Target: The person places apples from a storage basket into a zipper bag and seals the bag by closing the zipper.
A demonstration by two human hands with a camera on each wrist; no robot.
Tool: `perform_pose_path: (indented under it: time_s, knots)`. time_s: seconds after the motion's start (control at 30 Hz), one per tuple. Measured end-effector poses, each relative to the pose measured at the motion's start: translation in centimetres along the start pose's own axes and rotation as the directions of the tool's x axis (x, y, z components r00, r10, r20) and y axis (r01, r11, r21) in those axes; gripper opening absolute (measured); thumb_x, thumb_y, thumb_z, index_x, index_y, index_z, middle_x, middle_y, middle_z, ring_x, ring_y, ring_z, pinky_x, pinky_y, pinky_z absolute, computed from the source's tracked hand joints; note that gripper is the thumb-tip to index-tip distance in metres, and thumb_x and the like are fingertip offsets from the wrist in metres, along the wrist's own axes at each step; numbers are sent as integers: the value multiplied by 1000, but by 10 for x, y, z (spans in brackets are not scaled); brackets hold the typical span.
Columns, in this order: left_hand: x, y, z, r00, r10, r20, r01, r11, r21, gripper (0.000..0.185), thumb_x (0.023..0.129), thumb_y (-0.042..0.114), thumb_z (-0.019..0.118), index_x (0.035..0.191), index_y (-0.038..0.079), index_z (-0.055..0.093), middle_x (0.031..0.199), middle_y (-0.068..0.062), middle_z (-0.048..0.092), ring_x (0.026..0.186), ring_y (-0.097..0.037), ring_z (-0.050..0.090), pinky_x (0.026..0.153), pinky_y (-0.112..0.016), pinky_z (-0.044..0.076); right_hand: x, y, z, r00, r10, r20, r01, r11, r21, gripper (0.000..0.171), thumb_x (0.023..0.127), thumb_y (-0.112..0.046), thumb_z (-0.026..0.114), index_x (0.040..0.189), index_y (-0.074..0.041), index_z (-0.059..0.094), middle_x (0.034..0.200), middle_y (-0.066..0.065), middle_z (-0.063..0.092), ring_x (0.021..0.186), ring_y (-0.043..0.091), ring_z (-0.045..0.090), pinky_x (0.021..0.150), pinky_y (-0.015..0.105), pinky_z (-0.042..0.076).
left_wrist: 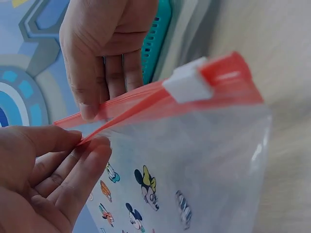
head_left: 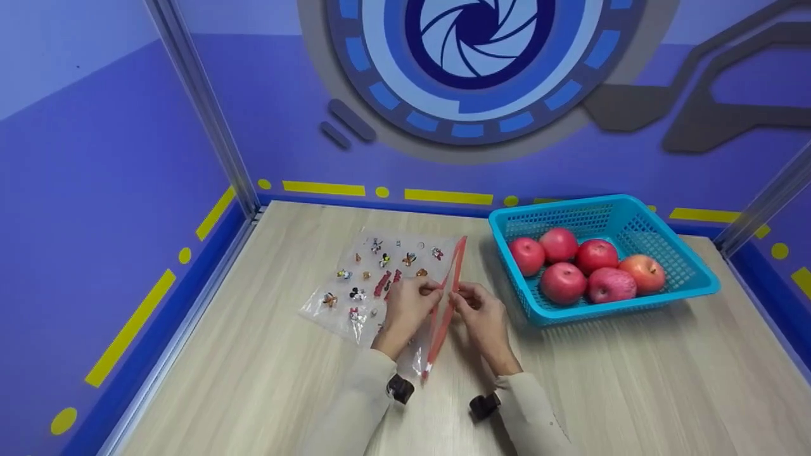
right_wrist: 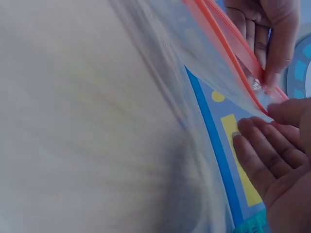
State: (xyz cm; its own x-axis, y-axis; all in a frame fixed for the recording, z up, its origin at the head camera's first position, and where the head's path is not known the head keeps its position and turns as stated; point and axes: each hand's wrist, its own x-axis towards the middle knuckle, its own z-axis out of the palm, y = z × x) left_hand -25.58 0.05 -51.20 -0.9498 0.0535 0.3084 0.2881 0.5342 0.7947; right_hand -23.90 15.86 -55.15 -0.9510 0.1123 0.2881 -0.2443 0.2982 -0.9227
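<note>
A clear zip bag [head_left: 342, 285] printed with small cartoon figures lies toward the left, its red-edged mouth [head_left: 457, 259] facing right. My left hand [head_left: 408, 310] pinches one red lip of the mouth between thumb and fingers. Opposite it, my right hand [head_left: 485, 320] pinches the other lip. Between the hands the two lips stand apart in a narrow gap. A white slider [left_wrist: 188, 81] sits at the near end of the red strip, seen in the left wrist view.
To the right of the bag stands a blue plastic basket [head_left: 687, 288] holding several red apples [head_left: 564, 283]. Blue panels [head_left: 418, 168] wall in the wooden table [head_left: 241, 354] at the back and sides. Dark wrist cameras [head_left: 400, 389] are strapped at both cuffs.
</note>
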Motion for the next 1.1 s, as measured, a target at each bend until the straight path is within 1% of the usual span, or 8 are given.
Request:
perform_pose_path:
  time_s: [0.17,0.27,0.37,0.6,0.7,0.83,0.97,1.1]
  knots:
    - [0,3,3,994,71,-79,-66,996,67,5,92,4,80,97,5,82,85,-3,78,72,-13,70,64,-27,57,2,-5,2,999,-6,-43,9,997,79,18,100,-1,73,117,6,73,99,14,77,88,27,75,78,24,62]
    - [1,2,5,977,163,-134,-147,982,122,4,93,3,79,97,4,80,85,-4,78,72,-14,71,65,-30,58,6,-5,0,997,-33,-63,39,996,81,17,100,-2,73,116,3,74,97,11,77,85,23,75,77,25,62]
    - [2,2,3,961,225,-161,-201,968,151,5,94,1,79,98,3,79,87,-6,77,74,-16,71,66,-31,58,8,-8,-3,994,-66,-84,70,996,53,17,101,-2,73,117,2,74,97,11,77,83,23,75,76,23,62]
    - [8,4,-17,942,270,-199,-238,956,171,7,95,-2,75,101,1,78,93,-10,77,72,-16,68,63,-31,58,11,-21,-16,981,-149,-126,146,989,-35,21,100,-5,75,120,-1,76,101,8,77,83,21,72,76,20,59]
    - [13,4,-28,931,289,-222,-253,951,178,7,96,-2,74,102,0,78,92,-10,76,69,-15,66,61,-30,58,15,-28,-22,973,-198,-122,188,978,-91,22,100,-6,75,121,-1,75,102,7,77,84,20,71,76,19,58]
    - [18,5,-42,927,293,-235,-254,950,182,8,97,-1,75,103,0,79,91,-10,75,68,-15,64,59,-28,55,23,-35,-31,963,-246,-109,225,958,-178,20,99,-5,76,118,-1,75,100,7,77,83,18,70,74,17,56]
    - [23,8,-55,922,304,-239,-263,946,188,8,96,-1,75,103,-1,79,90,-11,75,69,-16,64,59,-28,56,32,-38,-39,956,-270,-112,236,940,-246,18,96,-3,78,114,0,76,97,7,78,82,18,71,74,15,55]
    - [27,11,-64,917,318,-239,-276,942,193,6,95,-1,76,101,-1,79,91,-11,76,73,-18,69,65,-31,61,37,-41,-47,960,-260,-107,226,940,-255,21,94,-1,80,115,-1,77,100,7,79,84,19,73,77,15,56]
